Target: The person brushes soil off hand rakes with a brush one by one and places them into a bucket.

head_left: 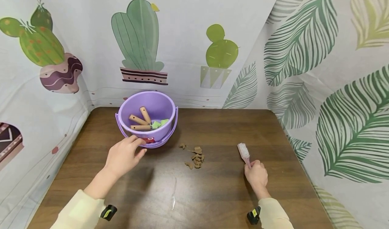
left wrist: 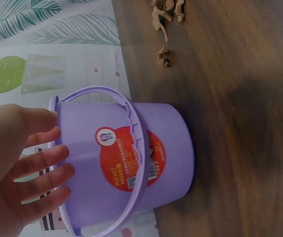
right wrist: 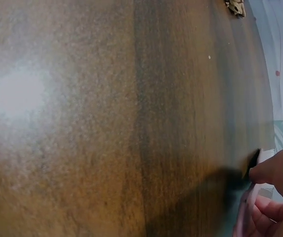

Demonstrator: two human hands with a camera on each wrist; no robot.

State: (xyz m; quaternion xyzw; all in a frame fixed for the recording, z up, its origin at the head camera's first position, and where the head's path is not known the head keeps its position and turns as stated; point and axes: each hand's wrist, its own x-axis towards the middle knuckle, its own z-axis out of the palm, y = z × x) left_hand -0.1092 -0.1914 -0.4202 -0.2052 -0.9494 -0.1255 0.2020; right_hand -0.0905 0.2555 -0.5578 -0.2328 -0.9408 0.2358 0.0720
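A purple bucket stands at the back left of the table, its handle hanging down at the front. Several wooden-handled tools with green ends lie inside it. My left hand is at the bucket's near side; in the left wrist view its spread fingers are beside the rim, holding nothing. Whether they touch the rim I cannot tell. On the right, my right hand grips the pink handle of a brush, white bristles facing up. Part of the handle shows in the right wrist view.
Several brown scraps lie in a loose pile between the bucket and the brush. A thin clear strip or glare mark shows nearer the front. Behind the wooden table hangs a cloth printed with cacti and leaves.
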